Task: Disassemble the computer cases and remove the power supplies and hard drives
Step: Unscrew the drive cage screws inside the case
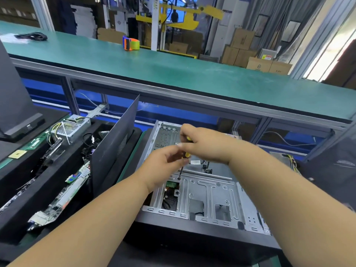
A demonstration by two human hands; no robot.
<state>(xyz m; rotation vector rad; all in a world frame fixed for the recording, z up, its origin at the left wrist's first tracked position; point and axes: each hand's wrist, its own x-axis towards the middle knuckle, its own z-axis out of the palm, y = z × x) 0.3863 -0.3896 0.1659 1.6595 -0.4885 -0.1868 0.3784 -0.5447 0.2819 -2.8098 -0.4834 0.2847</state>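
An open computer case (210, 197) lies on its side in front of me, its bare metal drive bracket facing up. A yellow-and-black screwdriver (185, 160) stands nearly upright with its tip on a screw (179, 178) at the bracket's upper left corner. My right hand (206, 146) grips the top of the handle. My left hand (163, 166) pinches the lower handle and shaft. A removed power supply (71, 128) with its cable bundle lies in the black tray at left.
A black side panel (113, 147) leans upright between the case and the left tray (27, 191), which holds circuit boards and cables. A green shelf (173, 74) runs across above, carrying a tape dispenser (131, 43). Another power supply (289, 160) shows at right.
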